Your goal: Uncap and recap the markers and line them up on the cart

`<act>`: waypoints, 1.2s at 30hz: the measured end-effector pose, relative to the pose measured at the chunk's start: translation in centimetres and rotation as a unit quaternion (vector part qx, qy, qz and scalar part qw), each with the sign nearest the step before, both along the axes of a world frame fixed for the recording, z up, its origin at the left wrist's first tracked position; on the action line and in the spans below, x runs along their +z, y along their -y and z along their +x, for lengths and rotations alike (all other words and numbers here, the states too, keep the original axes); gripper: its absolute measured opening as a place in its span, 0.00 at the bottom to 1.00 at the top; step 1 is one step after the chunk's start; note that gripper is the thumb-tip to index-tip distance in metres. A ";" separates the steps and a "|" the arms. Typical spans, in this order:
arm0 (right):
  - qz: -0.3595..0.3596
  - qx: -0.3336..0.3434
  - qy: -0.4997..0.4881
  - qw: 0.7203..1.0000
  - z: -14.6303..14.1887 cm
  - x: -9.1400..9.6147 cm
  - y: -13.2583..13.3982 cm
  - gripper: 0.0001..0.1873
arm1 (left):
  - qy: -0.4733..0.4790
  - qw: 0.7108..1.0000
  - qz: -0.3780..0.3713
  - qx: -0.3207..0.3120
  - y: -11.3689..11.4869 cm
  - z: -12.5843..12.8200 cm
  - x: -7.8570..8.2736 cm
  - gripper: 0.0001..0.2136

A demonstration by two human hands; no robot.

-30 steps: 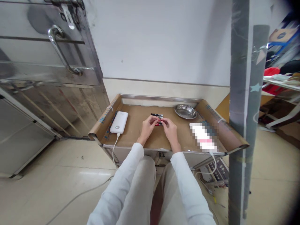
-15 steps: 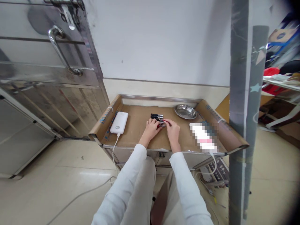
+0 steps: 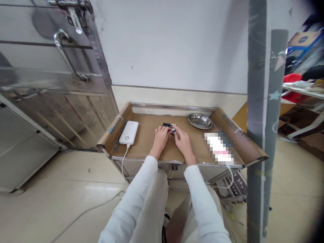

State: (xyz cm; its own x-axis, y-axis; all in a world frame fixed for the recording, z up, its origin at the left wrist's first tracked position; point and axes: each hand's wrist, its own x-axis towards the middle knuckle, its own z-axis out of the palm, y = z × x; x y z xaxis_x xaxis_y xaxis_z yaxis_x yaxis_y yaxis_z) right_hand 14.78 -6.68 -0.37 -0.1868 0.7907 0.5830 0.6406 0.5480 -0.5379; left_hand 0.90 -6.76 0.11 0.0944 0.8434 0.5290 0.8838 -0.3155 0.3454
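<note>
A small row of black pens point(image 3: 167, 125) with silvery ends lies across the middle of the cardboard-covered cart top point(image 3: 144, 148). From the left, my left hand point(image 3: 160, 137) closes its fingers on the near pens. Its fingertips hide their left ends. My right hand point(image 3: 182, 140) is closed at the silvery ends, with its fingertips nearly meeting those of the left hand. How many pens lie under the fingers cannot be made out.
A white power bank point(image 3: 129, 132) with a cable lies on the left. A steel bowl point(image 3: 200, 120) stands at the back right, and a blurred-out phone-like device point(image 3: 219, 148) with a cable lies nearer. Raised cardboard sides point(image 3: 240, 136) border the top; a grey pillar point(image 3: 258, 101) stands right.
My right fingers have moved up and left over the silvery ends. My left hand has shifted slightly left. The red bit seen between the hands is now hidden.
</note>
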 end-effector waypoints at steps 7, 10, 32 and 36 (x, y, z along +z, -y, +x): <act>0.012 0.011 0.010 1.000 -0.2 -0.1 0.0 0.25 | 0.047 0.984 0.002 0.173 -0.8 -0.6 -0.7 0.08; 0.017 -0.078 0.043 0.996 0.2 -0.8 -0.3 0.16 | 0.030 0.973 -0.016 0.229 -1.3 -0.8 -1.5 0.09; -0.018 -0.088 0.166 0.982 0.4 -1.8 -1.4 0.11 | 0.042 0.998 -0.031 -0.042 -1.0 -0.7 -2.5 0.04; -0.022 -0.052 0.140 0.989 0.6 -2.0 -1.6 0.12 | 0.101 0.987 -0.049 -0.115 -1.2 -0.5 -2.5 0.03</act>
